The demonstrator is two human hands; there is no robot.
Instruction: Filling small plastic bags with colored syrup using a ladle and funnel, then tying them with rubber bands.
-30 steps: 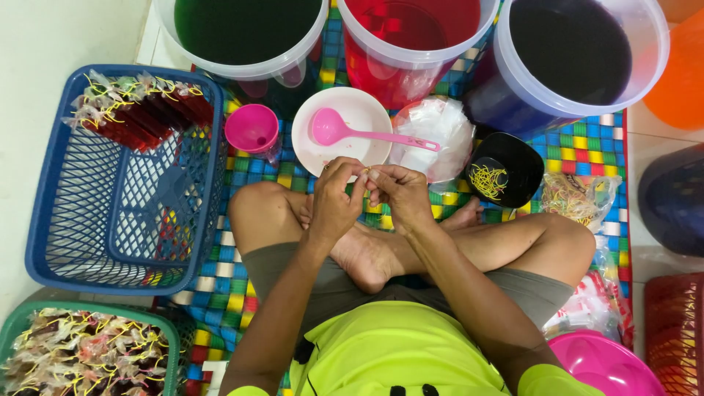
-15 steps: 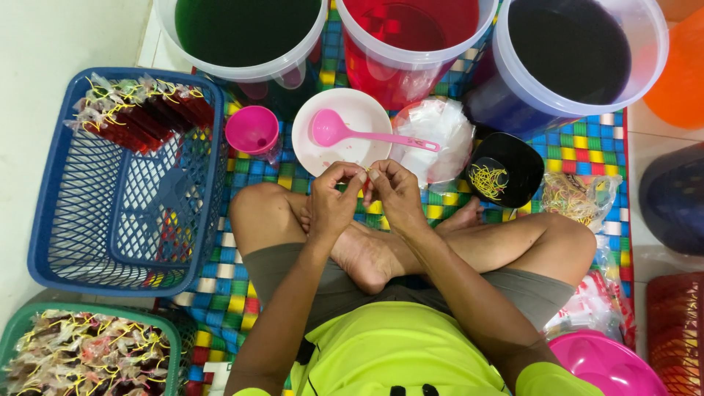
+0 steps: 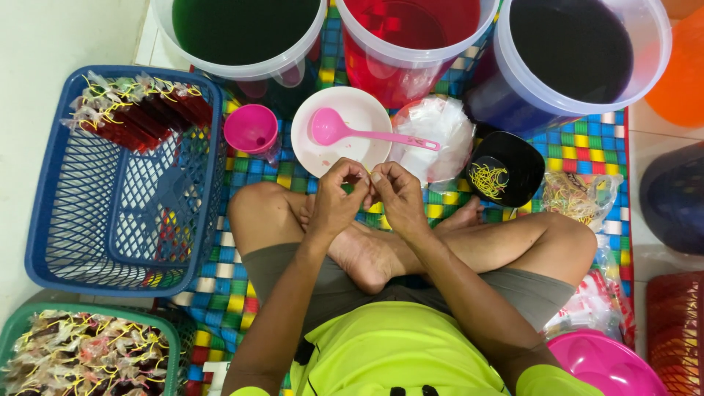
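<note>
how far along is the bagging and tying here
Done: tied red packets lie at the back of the blue basket, and the green basket is heaped with tied packets. In hand: left hand and right hand pinch something small between them, hidden by the fingers. Left: the three tubs hold plenty of liquid.

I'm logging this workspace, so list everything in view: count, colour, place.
Buckets: three, holding green, red and dark liquid, top.
Blue basket: one, left, tied red packets at its far end.
Green basket: one, bottom left, full of tied packets.
Pink cup: one, beside white bowl.
Pink ladle: one, in the bowl.
Clear bags: stack, right of bowl.
Black bowl: one, yellow rubber bands inside.
Checkered mat: one, underneath.
Left hand, right hand: fingers pinched together, centre.
</note>
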